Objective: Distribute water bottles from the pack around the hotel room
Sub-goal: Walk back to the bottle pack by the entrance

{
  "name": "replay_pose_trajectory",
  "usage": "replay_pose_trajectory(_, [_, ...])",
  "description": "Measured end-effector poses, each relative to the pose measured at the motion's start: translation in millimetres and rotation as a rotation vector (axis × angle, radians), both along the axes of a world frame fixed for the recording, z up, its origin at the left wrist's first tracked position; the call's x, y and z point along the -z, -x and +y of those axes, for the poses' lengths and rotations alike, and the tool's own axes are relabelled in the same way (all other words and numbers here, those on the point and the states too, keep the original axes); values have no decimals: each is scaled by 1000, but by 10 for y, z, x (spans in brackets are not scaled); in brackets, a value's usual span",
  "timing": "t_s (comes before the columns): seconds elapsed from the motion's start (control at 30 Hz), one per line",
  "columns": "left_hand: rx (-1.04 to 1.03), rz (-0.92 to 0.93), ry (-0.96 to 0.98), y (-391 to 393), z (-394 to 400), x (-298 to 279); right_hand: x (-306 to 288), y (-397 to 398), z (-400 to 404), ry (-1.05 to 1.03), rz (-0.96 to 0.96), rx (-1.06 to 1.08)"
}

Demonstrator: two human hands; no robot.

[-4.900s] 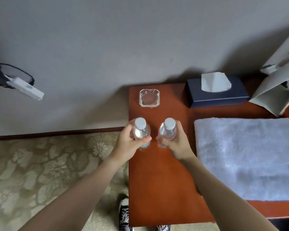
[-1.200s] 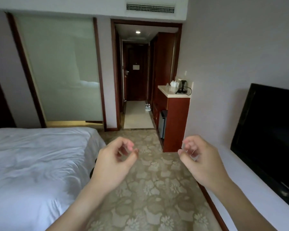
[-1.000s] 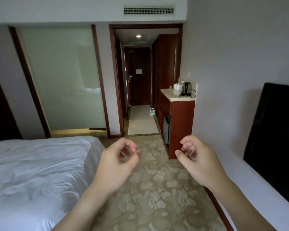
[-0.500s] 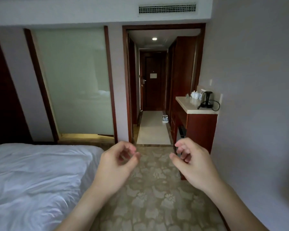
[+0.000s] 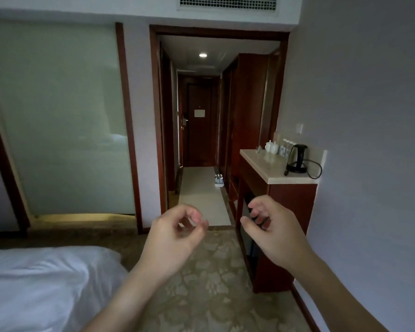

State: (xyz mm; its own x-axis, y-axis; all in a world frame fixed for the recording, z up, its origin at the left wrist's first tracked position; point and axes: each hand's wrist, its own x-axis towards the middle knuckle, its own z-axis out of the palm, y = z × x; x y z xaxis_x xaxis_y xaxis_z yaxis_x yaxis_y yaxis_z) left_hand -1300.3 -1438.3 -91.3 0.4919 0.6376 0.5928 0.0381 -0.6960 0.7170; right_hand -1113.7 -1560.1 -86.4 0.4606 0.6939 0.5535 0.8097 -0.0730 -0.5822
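Left hand (image 5: 171, 238): raised at chest height over the carpet; fingers loosely curled, thumb near the forefinger tip, nothing held.
Right hand (image 5: 274, 231): raised beside the left, apart from it; fingers loosely curled, nothing held.
Pack of water bottles (image 5: 219, 180): on the pale hallway floor (image 5: 201, 195), at its right edge, just beside the wooden wardrobe (image 5: 247, 111); well ahead of both hands. Bottle count too small to tell.
Floor, near: patterned beige carpet (image 5: 213, 291) with floral motif.
Bed (image 5: 38, 286): lower left, white bedding, creased.
Counter (image 5: 273, 166): pale stone top on a red-brown wooden cabinet, against the right wall.
Counter contents: black electric kettle (image 5: 297, 158) with cord; white cups (image 5: 272, 146) and small bottles behind them.
Glass panel (image 5: 58, 116): frosted, left of the doorway, wood-framed.
Entrance door (image 5: 198, 121): dark wood, at the hallway's far end, closed.
Ceiling: air vent (image 5: 228, 2) above the doorway; one recessed light (image 5: 203, 55) lit in the hallway.
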Motion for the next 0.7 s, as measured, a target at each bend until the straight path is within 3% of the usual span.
replay_pose_trajectory(0.4, [-44,43,36,-1907,2135,260,291,-1893,2040,23,-6,14])
replay_pose_trajectory(0.7, [-48,40,16,-3552,3761,33,59,-3554,3790,17,-22,23])
